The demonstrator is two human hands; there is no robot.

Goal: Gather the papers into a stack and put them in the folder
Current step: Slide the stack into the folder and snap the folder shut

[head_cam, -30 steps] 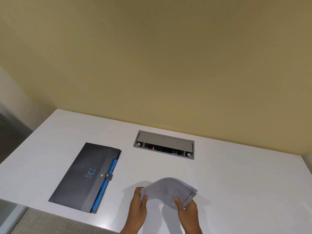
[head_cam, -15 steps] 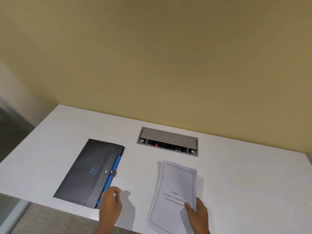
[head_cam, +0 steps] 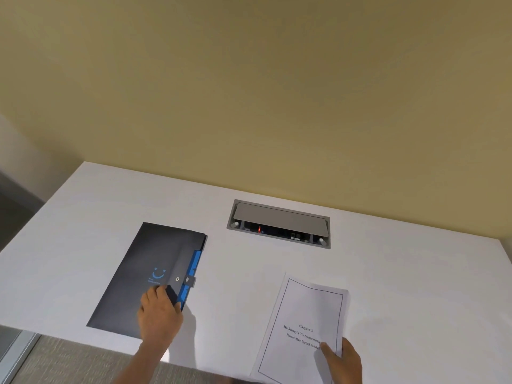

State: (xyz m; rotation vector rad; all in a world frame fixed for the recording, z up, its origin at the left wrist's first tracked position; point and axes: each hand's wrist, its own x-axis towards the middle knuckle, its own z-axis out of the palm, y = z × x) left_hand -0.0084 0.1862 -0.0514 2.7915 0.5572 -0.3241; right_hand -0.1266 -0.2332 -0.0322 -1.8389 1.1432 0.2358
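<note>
A dark grey folder [head_cam: 144,273] with a blue smile logo, a blue inner edge and a snap tab lies closed on the left of the white desk [head_cam: 249,273]. My left hand [head_cam: 159,314] rests on its lower right part, fingers curled at the flap edge beside the blue strip. To the right lies a stack of white papers [head_cam: 302,322] with a printed border and a few lines of text. My right hand [head_cam: 345,361] holds its lower right corner, thumb on top of the sheet. The stack's near end runs past the desk's front edge.
A grey cable box [head_cam: 278,224] with a half-raised lid and a red light is set into the desk near the yellow wall. Carpet [head_cam: 69,361] shows below the desk's front edge at the lower left.
Both hands held the bent papers a second ago. The papers now lie flat at the right under my right hand. My left hand let go and moved left onto the folder.
</note>
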